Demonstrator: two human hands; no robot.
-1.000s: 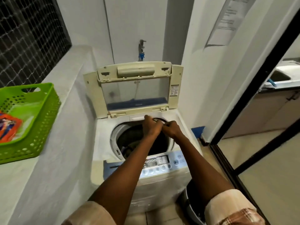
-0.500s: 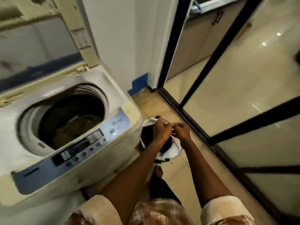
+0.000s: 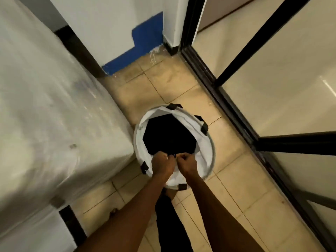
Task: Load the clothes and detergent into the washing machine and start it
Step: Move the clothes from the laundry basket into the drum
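Head view: both fists, left hand and right hand, pinch dark cloth. It lies in a round white fabric hamper, frame centre, on glossy beige tiles.

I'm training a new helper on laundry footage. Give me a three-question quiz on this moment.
1. True or false: both hands are curled over the laundry hamper.
2. The hamper's inside looks: A) dark B) red C) green.
3. Which side of the hamper is the washing machine on in the picture?

Key:
1. True: left hand and right hand are at its near rim.
2. A
3. Left.
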